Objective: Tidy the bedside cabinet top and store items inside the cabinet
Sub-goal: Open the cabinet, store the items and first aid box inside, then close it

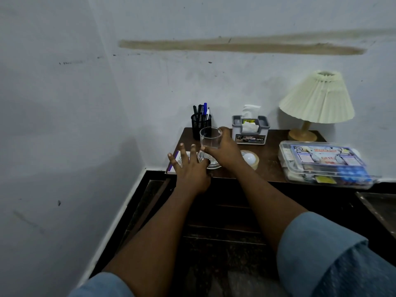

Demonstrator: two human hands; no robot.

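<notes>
A clear drinking glass [210, 138] is held upright just above the dark wooden cabinet top [272, 166], with my right hand [225, 150] wrapped around its right side. Under it lies a glass saucer [212, 165]. My left hand [189, 166] hovers over the cabinet's left front corner with fingers spread; its thumb touches the saucer's edge. A white and purple booklet [174, 161] lies partly beneath that hand. The cabinet front below is dark and mostly hidden by my forearms.
A black mesh pen holder [200, 125], a grey tissue box [250, 130] and a cream lamp [317, 99] stand along the wall. A tape roll with a white bulb [250, 158] lies mid-top. A clear first-aid box [323, 163] overhangs the right front edge.
</notes>
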